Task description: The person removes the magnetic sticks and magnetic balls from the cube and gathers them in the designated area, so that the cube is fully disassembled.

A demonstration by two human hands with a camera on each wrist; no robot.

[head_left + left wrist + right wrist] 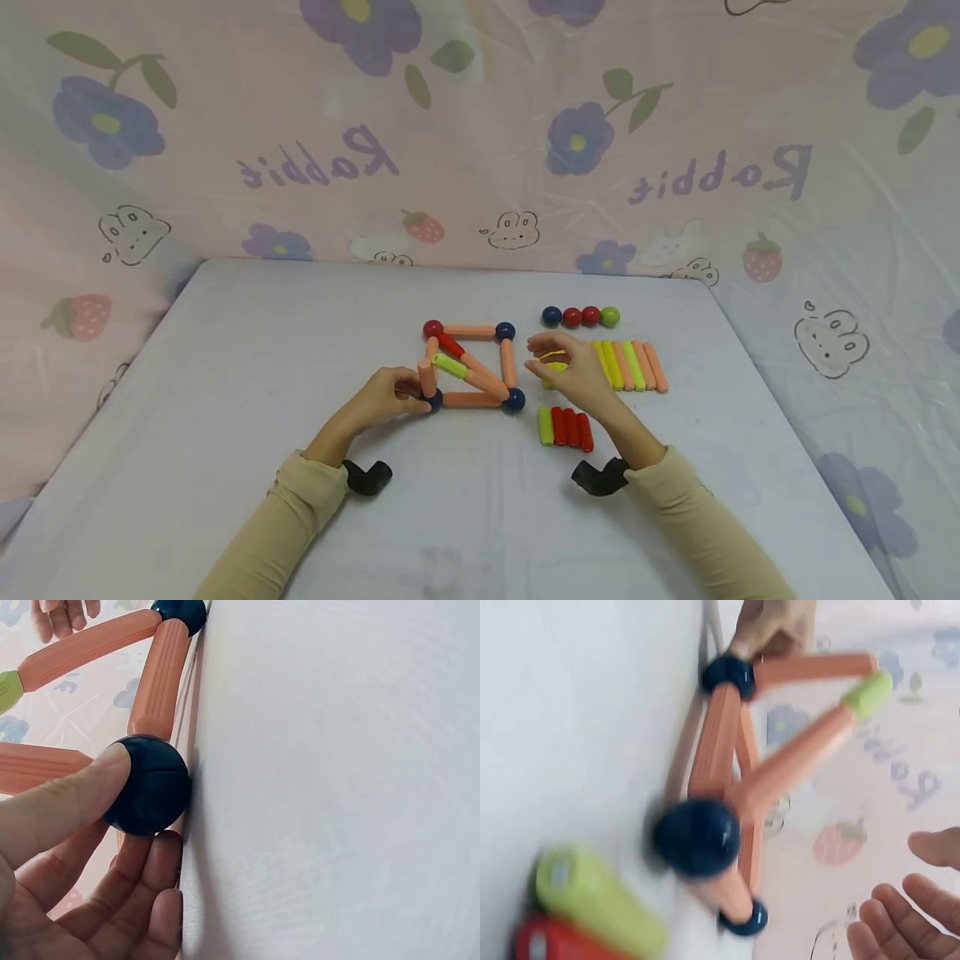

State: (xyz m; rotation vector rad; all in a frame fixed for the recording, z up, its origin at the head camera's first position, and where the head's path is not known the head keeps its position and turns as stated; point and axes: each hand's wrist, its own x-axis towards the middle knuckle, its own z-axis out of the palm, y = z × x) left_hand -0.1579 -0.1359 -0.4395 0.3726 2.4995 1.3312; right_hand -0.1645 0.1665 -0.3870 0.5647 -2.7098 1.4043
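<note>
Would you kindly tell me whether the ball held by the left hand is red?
No, the left wrist view shows the left hand gripping a dark blue ball.

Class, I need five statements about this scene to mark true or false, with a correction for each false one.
1. The left hand pinches a dark blue ball. True.
2. The right hand grips a stick. False: no stick shows in its grasp.
3. All four corner balls of the frame are red. False: one is red, three are dark blue.
4. Four loose balls lie in a row. True.
5. The nearest row of loose sticks has three green ones. False: one is green, three are red.
</note>
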